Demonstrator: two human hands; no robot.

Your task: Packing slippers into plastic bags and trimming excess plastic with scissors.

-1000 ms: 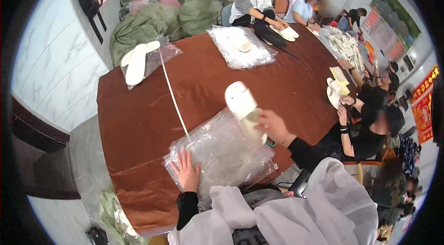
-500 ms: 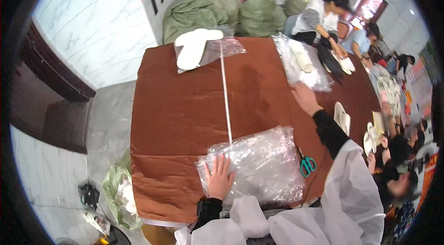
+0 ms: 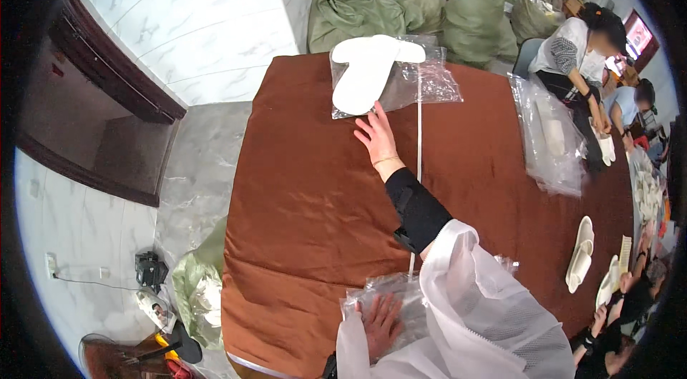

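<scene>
My left hand (image 3: 381,325) lies flat with its fingers spread on a clear plastic bag (image 3: 415,302) at the near edge of the brown-covered table. The sleeve of my right arm covers much of that bag. Across the table reaches my right hand (image 3: 379,141), open and empty. Its fingertips are at the near edge of a pair of white slippers (image 3: 365,78), and I cannot tell if they touch. Those slippers lie crossed on or in a clear bag (image 3: 440,85) at the far side. Another clear bag (image 3: 540,139) holds a whitish slipper at the right.
A white strip (image 3: 419,143) runs lengthwise down the brown table cover (image 3: 308,186). Loose slippers (image 3: 581,254) lie at the right edge. Big green sacks (image 3: 376,3) stand behind the table. A co-worker (image 3: 572,57) sits at the far right, others beyond. An open sack (image 3: 200,293) stands left.
My right hand has left the bag at the right and swung over to the far slippers. The view has shifted, and my sleeve now hides the green scissors. My left hand stays on the near bag.
</scene>
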